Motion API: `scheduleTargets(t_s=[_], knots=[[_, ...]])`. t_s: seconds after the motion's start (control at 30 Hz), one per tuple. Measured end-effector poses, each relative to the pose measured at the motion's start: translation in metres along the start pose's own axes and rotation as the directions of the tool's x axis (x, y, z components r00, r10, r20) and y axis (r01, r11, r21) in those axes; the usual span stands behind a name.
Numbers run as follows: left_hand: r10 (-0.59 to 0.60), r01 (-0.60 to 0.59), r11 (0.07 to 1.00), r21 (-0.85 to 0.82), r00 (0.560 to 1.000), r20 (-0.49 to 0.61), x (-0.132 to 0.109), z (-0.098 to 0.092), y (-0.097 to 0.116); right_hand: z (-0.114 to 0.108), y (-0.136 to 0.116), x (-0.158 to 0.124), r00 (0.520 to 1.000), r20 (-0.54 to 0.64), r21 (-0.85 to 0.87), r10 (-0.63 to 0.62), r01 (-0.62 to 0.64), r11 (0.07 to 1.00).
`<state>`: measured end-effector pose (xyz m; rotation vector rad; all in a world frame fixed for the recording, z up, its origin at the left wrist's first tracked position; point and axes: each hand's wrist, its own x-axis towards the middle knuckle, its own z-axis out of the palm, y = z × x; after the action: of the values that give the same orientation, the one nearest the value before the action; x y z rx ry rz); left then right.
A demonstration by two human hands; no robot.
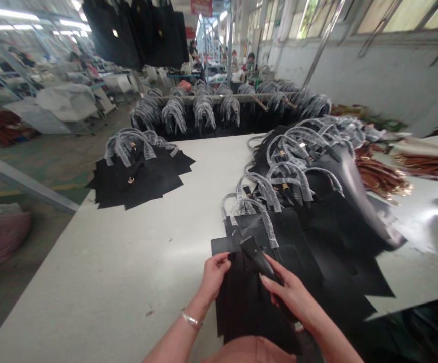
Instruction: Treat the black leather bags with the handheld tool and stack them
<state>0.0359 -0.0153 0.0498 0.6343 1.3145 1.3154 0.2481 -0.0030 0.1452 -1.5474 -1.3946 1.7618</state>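
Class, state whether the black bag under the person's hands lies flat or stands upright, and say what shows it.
Lying flat: the black bag lies spread on the white table, its wrapped handles stretched out beyond it.

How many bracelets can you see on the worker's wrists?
1: a silver bracelet on the left wrist; none shows on the right wrist.

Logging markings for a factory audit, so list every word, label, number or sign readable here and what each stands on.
No text is clear enough to quote.
Red hanging sign at the far end of the room: characters too blurred to read.
Gold metal plate on a black bag: too small to tell whether it bears any marks.
Gold tag on a hanging black bag: also too small to read.
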Motion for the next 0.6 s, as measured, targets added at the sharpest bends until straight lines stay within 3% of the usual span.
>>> scheduleTargets(t_s=[0.1,0.27,0.37,0.43,0.53,0.6], knots=[[0.005,-0.005,0.999,-0.043,1.000,0.003,-0.002,-0.012,0.030,-0.023,-0.001,-0.007,0.995,-0.099,0.070,-0.008,0.015,0.997],[0.083,-0.087,0.984,-0.155,0.996,-0.032,-0.004,-0.032,0.121,-0.071,0.014,-0.031,0.967,-0.255,0.140,0.024,0.012,0.990],[0.076,-0.082,0.982,-0.170,0.996,-0.041,-0.011,-0.031,0.177,-0.092,0.037,-0.045,0.930,-0.360,0.169,0.071,-0.010,0.986],[0.070,-0.073,0.980,-0.183,0.997,-0.023,-0.016,-0.020,0.204,-0.102,0.051,-0.053,0.907,-0.405,0.198,0.116,-0.037,0.979],[0.086,-0.067,0.983,-0.169,0.990,0.109,-0.010,0.010,0.213,-0.111,0.066,-0.064,0.878,-0.452,0.228,0.157,-0.057,0.972],[0.090,-0.064,0.992,-0.113,0.967,0.239,0.005,0.034,0.191,-0.114,0.070,-0.070,0.860,-0.484,0.232,0.161,-0.051,0.971]])
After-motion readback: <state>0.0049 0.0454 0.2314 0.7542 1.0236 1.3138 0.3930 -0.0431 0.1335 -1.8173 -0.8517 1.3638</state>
